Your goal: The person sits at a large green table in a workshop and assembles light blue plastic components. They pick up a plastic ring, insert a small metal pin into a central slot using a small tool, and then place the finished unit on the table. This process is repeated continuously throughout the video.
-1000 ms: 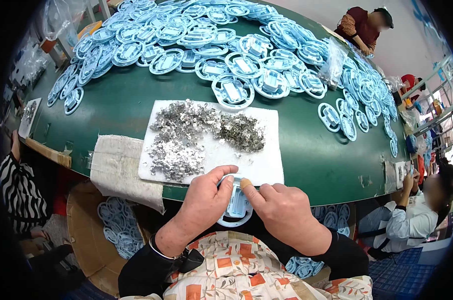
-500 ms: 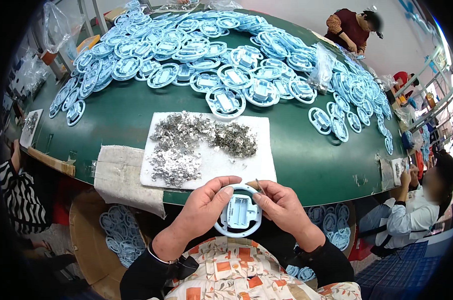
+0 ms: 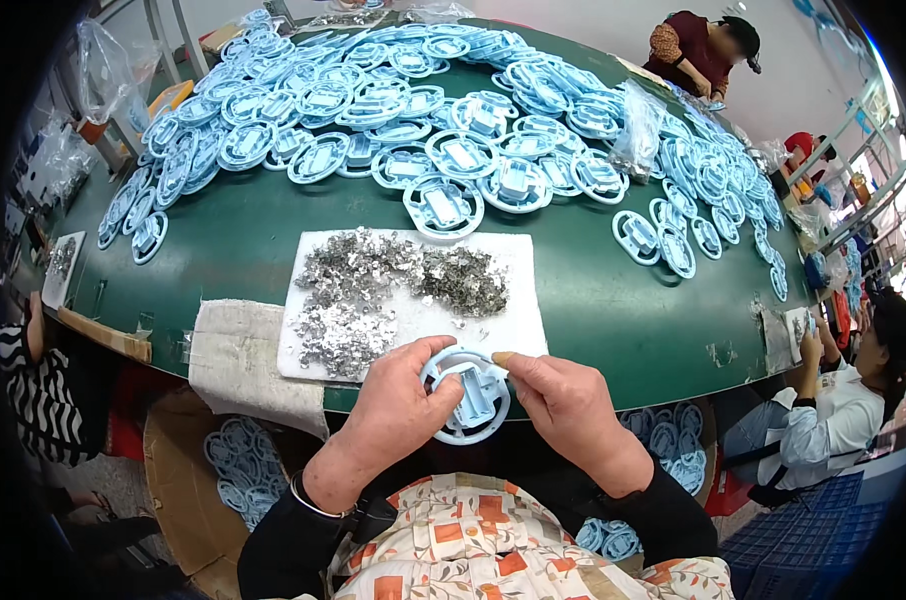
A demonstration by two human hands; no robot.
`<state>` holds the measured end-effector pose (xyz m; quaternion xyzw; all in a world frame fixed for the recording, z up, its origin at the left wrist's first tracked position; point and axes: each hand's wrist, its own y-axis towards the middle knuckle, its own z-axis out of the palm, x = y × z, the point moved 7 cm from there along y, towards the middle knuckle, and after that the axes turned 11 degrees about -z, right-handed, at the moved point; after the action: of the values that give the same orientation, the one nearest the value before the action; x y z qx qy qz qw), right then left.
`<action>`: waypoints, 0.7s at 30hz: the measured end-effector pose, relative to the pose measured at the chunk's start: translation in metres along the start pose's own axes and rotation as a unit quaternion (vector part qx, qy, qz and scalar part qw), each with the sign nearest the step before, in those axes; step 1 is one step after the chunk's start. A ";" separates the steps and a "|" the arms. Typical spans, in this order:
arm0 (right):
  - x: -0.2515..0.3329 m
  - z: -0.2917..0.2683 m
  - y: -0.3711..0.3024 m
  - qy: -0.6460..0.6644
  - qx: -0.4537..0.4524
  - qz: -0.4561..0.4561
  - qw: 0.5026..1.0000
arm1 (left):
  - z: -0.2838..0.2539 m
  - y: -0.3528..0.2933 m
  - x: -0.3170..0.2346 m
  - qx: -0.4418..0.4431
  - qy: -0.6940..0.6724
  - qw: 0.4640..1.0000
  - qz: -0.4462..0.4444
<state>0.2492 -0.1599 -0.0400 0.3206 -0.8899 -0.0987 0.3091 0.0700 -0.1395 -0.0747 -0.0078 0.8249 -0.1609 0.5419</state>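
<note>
My left hand [image 3: 395, 402] grips a light blue plastic wheel-shaped part [image 3: 481, 400] by its left side, thumb across the front. An open rectangular compartment shows in the middle of the part, which is tilted over my lap. At its upper right rim, my right hand [image 3: 571, 408] pinches with thumb and forefinger; what lies between these fingertips is too small or hidden to name. A yellowish cover sits on the forefinger's tip. Just beyond my hands, a white foam board [image 3: 518, 335] carries heaps of small silvery metal pieces [image 3: 348, 335] and a darker metal heap [image 3: 463, 285].
A large pile of similar blue wheel parts [image 3: 373, 105] spreads over the green table [image 3: 613, 330]. Grey cloth [image 3: 238, 350] hangs over the near edge. A cardboard box [image 3: 178, 480] with more parts stands below left. Co-workers sit at both sides and far right.
The wheel part has tipped and turned in my left hand. My right thumb has left its face, and the right fingertips now pinch at the upper rim. The thin metal piece seen there is hidden.
</note>
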 end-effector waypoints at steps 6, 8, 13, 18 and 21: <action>0.010 0.005 0.000 -0.149 0.022 -0.075 0.986 | 0.002 0.001 0.000 -0.012 0.018 1.000 -0.018; 0.010 0.007 0.000 -0.170 0.027 -0.082 0.982 | 0.002 0.001 0.002 -0.014 0.018 1.000 -0.020; 0.016 0.008 0.001 -0.197 0.043 -0.085 0.976 | 0.003 0.001 0.003 -0.013 0.027 0.999 -0.027; 0.025 0.006 0.009 -0.224 0.066 -0.088 0.968 | 0.005 0.002 -0.002 -0.035 0.059 0.998 0.002; 0.014 -0.002 0.006 -0.140 0.030 -0.056 0.988 | 0.006 0.003 0.006 -0.031 0.027 0.999 0.028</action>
<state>0.2386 -0.1638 -0.0292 0.3624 -0.9076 -0.1329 0.1654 0.0735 -0.1390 -0.0828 0.0029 0.8435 -0.1197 0.5236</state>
